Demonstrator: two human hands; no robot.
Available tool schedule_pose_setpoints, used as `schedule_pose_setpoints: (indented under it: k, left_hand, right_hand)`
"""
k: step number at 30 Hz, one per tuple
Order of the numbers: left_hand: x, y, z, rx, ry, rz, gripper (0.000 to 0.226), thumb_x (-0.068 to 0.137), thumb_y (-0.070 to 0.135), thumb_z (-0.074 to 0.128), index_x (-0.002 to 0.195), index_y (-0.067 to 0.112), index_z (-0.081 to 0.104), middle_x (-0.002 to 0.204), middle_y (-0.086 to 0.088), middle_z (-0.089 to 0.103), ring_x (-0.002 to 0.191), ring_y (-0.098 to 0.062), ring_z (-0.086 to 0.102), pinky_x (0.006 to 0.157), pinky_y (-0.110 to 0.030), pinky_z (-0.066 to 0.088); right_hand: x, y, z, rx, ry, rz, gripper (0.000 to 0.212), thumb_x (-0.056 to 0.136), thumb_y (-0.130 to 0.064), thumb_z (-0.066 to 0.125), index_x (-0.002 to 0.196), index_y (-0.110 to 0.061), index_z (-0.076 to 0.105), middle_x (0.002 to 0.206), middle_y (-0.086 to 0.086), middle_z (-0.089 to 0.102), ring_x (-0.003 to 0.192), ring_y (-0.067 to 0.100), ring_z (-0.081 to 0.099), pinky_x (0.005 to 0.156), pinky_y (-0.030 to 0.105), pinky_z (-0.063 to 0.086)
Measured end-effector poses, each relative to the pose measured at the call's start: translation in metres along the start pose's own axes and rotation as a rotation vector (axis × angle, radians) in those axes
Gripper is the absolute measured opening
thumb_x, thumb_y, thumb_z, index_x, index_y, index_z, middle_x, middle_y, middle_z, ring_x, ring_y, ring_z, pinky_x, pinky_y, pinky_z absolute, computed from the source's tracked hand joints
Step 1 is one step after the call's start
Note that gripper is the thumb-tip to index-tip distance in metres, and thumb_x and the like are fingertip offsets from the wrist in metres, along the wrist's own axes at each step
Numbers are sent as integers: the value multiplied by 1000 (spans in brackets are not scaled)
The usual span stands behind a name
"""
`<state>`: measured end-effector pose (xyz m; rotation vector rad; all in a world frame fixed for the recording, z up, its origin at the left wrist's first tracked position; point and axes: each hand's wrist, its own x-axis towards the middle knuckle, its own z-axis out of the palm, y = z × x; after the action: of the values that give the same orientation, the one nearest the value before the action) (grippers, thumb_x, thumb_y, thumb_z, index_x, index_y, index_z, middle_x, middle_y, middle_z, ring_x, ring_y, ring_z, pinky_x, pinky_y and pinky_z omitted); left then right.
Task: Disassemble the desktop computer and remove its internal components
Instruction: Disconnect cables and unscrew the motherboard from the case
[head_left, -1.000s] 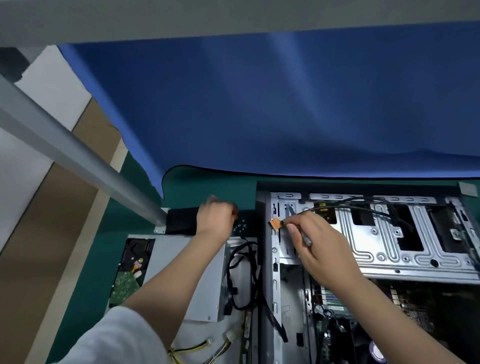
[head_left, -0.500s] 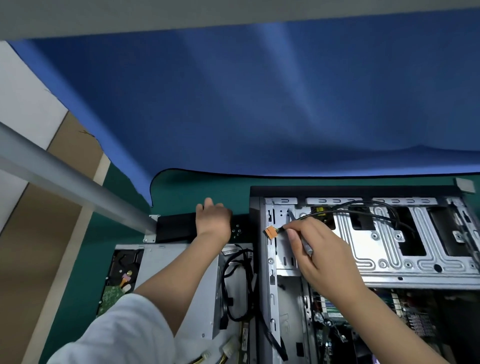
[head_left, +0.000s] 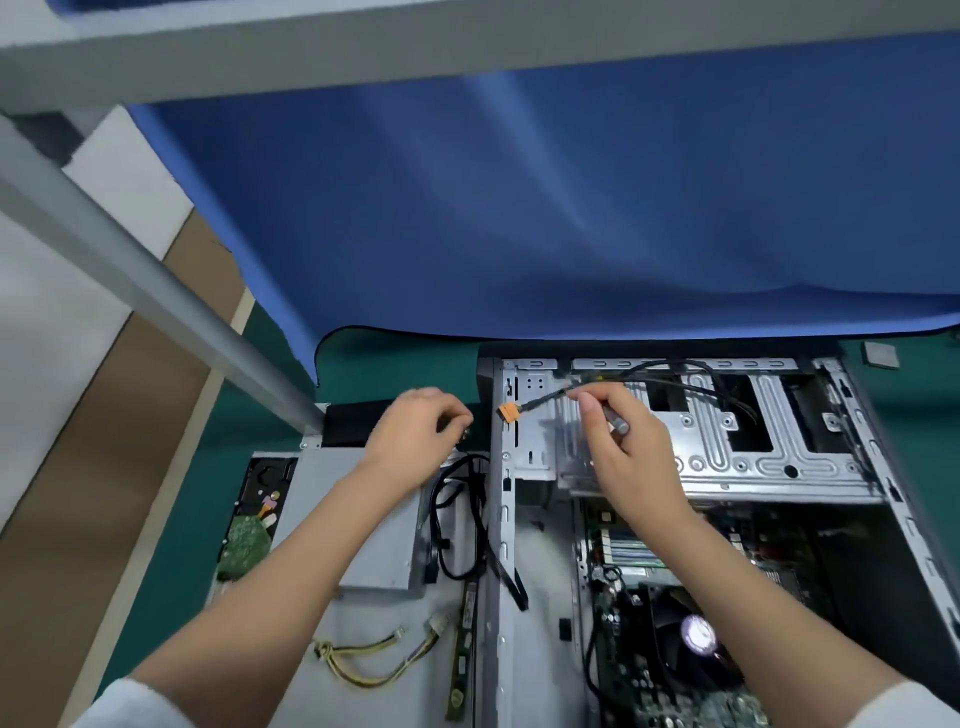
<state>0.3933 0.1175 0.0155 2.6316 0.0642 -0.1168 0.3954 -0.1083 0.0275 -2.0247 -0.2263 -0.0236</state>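
Note:
The open desktop case (head_left: 779, 467) lies on its side on the right, its silver drive cage at the far end and the motherboard (head_left: 675, 686) with a CPU fan (head_left: 696, 634) nearer me. My right hand (head_left: 628, 457) is over the cage. It pinches a black cable (head_left: 540, 401) that ends in an orange connector (head_left: 508, 413) at the case's left wall. A grey tool shaft (head_left: 615, 423) is tucked in the same hand. My left hand (head_left: 410, 436) sits left of the case with its fingers curled over the black front of a removed optical drive (head_left: 348, 423).
On the green mat left of the case lie a hard drive (head_left: 249, 535) with a green board, looped black cables (head_left: 457, 519), yellow wires (head_left: 363, 654) and a memory stick (head_left: 465, 654). A blue cloth (head_left: 571, 208) hangs behind. A grey metal post (head_left: 156, 291) slants at the left.
My left hand's fingers have curled down over the drive's black front. My right hand still holds the cable, with the connector by the case's left wall. My view has shifted.

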Motion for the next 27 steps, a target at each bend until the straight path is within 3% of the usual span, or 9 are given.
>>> schedule_pose_setpoints:
  k: [5, 8, 12, 15, 18, 20, 23, 27]
  left_hand:
    - [-69, 59, 2, -56, 206, 289, 8, 90, 20, 62, 89, 16, 69, 88, 8, 64, 87, -10, 54, 83, -25, 43]
    - [-103, 91, 28, -19, 172, 403, 10, 91, 22, 60, 93, 16, 68, 93, 7, 64, 91, -8, 54, 86, -22, 42]
    - [-128, 121, 87, -10, -91, 196, 22, 95, 27, 51, 109, 16, 64, 108, 2, 60, 105, -17, 53, 91, -29, 43]
    - [-131, 133, 123, 8, -190, 15, 39, 98, 34, 45, 130, 14, 51, 130, -2, 48, 121, -18, 45, 100, -32, 40]
    - [-123, 133, 142, 83, -225, 64, 45, 99, 33, 42, 138, 12, 45, 145, -3, 38, 132, -20, 34, 109, -34, 32]
    - [-119, 132, 145, 193, -258, 136, 38, 100, 34, 38, 124, 11, 57, 132, -4, 52, 123, -21, 42, 104, -34, 36]
    - [-121, 130, 143, 280, -285, 98, 38, 101, 36, 32, 104, 12, 61, 108, -5, 61, 102, -24, 54, 84, -35, 44]
    - [-123, 129, 144, 234, -345, 12, 39, 101, 35, 30, 100, 12, 62, 105, -9, 61, 98, -28, 57, 77, -36, 45]
  right_hand:
    - [-49, 6, -36, 130, 19, -10, 15, 94, -42, 47, 93, -39, 61, 78, -23, 62, 64, -3, 56, 55, 7, 36]
    - [-78, 21, -55, 162, 22, -25, 17, 93, -41, 48, 90, -34, 62, 73, -21, 60, 65, 1, 55, 59, 10, 36]
    - [-113, 42, -73, 172, 17, -25, 22, 91, -47, 45, 87, -34, 63, 66, -17, 59, 53, 7, 52, 50, 12, 39]
    - [-128, 59, -80, 109, -29, 10, 19, 93, -43, 46, 87, -35, 62, 62, -16, 59, 49, 2, 52, 49, 9, 37]
    - [-127, 73, -79, 99, -61, 101, 17, 97, -32, 48, 86, -31, 62, 56, -12, 57, 45, 0, 50, 47, 11, 37]
    - [-117, 76, -74, 93, -70, 162, 15, 96, -31, 49, 86, -32, 61, 56, -13, 58, 50, 2, 51, 51, 14, 40]
    - [-97, 78, -62, 77, -156, 236, 7, 96, -31, 50, 89, -30, 49, 59, -9, 63, 47, 6, 55, 51, 13, 41]
    - [-83, 82, -45, 30, -246, 257, 15, 94, -29, 56, 86, -21, 47, 63, -2, 68, 48, 9, 60, 51, 11, 41]
